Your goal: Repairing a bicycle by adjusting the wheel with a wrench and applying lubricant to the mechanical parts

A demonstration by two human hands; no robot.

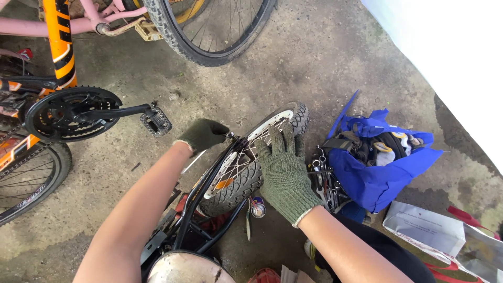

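Rough, stained concrete floor (pixel 314 57) is serving as the workplace, and everything is lying or standing directly on it. At the centre a small wheel (pixel 246 167) with a knobbly tyre and a white rim is sitting in the black frame (pixel 207 209) of a little bike lying low under the person, the wheel tilted up and away from the camera.

The right hand (pixel 285 175), in a green knit glove, is lying flat across the tyre and rim, fingers (pixel 287 137) spread wide and stretched toward the spokes; it is pressing rather than gripping, probably to keep the wheel from turning. The tyre is sitting under the palm, the rim under the fingertips.

The left hand (pixel 203 135), gloved the same way, is curled closed just left of the wheel at its axle end, where the frame is meeting the hub. It seems to be pinching something small there, but what it is holding cannot be told.

Just below the wheel a small spray can (pixel 257 207) is lying on the floor. Right of the wheel, a heap of metal tools (pixel 325 181) is resting against a blue bag (pixel 380 167), with a white box (pixel 424 228) beyond. Well left of the wheel, an orange bike's chainring (pixel 70 114) and pedal (pixel 155 121) are hanging; above the wheel, a larger tyre (pixel 209 31) is standing.
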